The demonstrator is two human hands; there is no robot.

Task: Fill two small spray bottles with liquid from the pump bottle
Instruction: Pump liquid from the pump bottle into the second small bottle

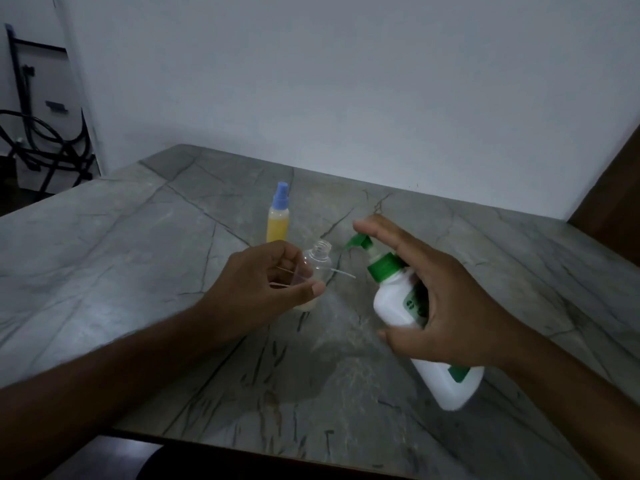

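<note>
So at this point your right hand (446, 299) was wrapped around the white pump bottle (412, 317), fingers closed on its body, index finger stretched out over the green pump head (360, 241), and the whole thing tilted toward the open spray bottle (317, 268). Just left of the pump bottle, your left hand (266, 282) had that clear bottle pinched between thumb and fingers, cap off, neck pointing at the nozzle. It looked nearly empty, maybe a little pale liquid at the bottom. There was also a thin straw-like tube (343, 274) sticking out beside it; couldn't tell if you were holding it.

Risk, honestly: the nozzle wasn't over the neck, so a press would've squirted onto the table (138, 258). That narrow mouth doesn't forgive much.

Beyond the pump bottle, further back, the blue-capped spray bottle (278, 220) stood full of yellow liquid, capped.
</note>
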